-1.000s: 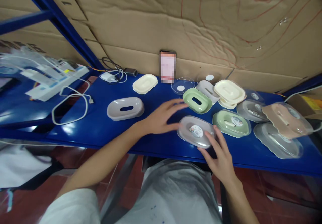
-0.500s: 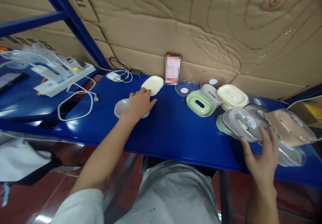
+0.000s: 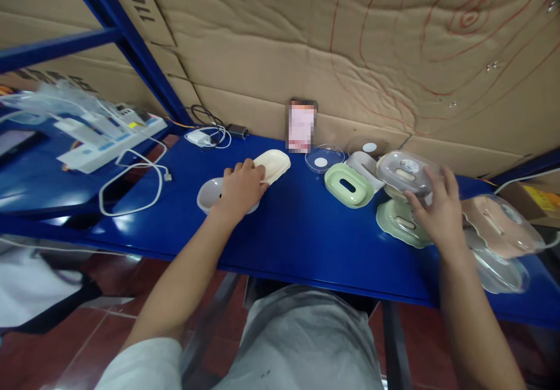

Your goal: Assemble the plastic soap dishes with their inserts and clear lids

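Left hand (image 3: 240, 188) lies palm-down over the grey soap dish (image 3: 210, 194), fingers curled on its far rim; the cream dish (image 3: 273, 165) sits just beyond the fingertips, long axis running left-near to right-far. Right hand (image 3: 437, 215) grips one clear-lidded grey dish (image 3: 405, 173) above the cream stack, the lidded green dish (image 3: 400, 223) just near of it. Also counted: one open green dish (image 3: 349, 184).

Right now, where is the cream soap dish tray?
The cream tray lies left of centre on the blue table, beside the grey dish under the left hand.
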Action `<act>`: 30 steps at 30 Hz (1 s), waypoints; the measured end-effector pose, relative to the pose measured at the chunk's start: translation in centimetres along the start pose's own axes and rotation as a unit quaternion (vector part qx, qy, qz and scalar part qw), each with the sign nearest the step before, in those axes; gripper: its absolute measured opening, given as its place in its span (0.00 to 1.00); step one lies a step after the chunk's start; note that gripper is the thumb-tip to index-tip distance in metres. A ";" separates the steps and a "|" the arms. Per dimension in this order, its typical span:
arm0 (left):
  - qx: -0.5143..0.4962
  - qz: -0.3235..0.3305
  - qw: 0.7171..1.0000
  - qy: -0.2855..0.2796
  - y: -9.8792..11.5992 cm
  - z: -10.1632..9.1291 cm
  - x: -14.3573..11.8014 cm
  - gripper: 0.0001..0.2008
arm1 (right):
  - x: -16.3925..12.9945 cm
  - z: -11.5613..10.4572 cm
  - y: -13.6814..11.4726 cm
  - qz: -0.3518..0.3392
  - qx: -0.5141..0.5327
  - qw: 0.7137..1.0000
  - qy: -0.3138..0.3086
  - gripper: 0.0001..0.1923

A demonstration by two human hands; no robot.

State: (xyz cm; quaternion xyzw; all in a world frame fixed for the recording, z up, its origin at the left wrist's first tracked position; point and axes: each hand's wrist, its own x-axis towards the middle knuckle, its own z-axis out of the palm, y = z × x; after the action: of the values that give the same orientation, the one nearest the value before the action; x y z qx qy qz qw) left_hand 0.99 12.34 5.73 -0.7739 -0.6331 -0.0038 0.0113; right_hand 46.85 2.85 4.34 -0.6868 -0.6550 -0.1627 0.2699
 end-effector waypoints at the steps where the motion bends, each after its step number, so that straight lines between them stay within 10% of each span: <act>1: -0.006 0.010 1.000 -0.004 -0.2 0.0 0.0 0.12 | 0.4 0.5 0.0 -0.001 -0.001 1.000 -0.014 0.41; 5: -0.028 0.057 0.998 -0.022 -0.6 0.0 0.0 0.08 | 0.1 1.1 -1.6 -0.025 -0.027 0.999 -0.011 0.48; 18: -0.143 0.295 0.939 -0.099 1.0 -0.8 -1.7 0.11 | -4.5 2.7 -10.6 -0.260 0.058 0.956 -0.126 0.17; 24: -0.210 0.357 0.900 -0.138 2.1 -0.5 -2.2 0.13 | -4.7 1.5 -9.6 -0.187 0.193 0.956 -0.117 0.09; 30: -0.231 0.426 0.868 -0.109 4.0 0.4 -3.1 0.15 | -5.4 0.7 -9.7 0.085 0.366 0.922 -0.089 0.13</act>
State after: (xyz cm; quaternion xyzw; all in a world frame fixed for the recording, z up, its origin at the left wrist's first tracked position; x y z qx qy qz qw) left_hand 4.32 8.55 5.26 -0.9445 -0.2204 -0.0605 -0.2361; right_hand 36.67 -1.22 2.19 -0.6045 -0.6296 0.1734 0.4563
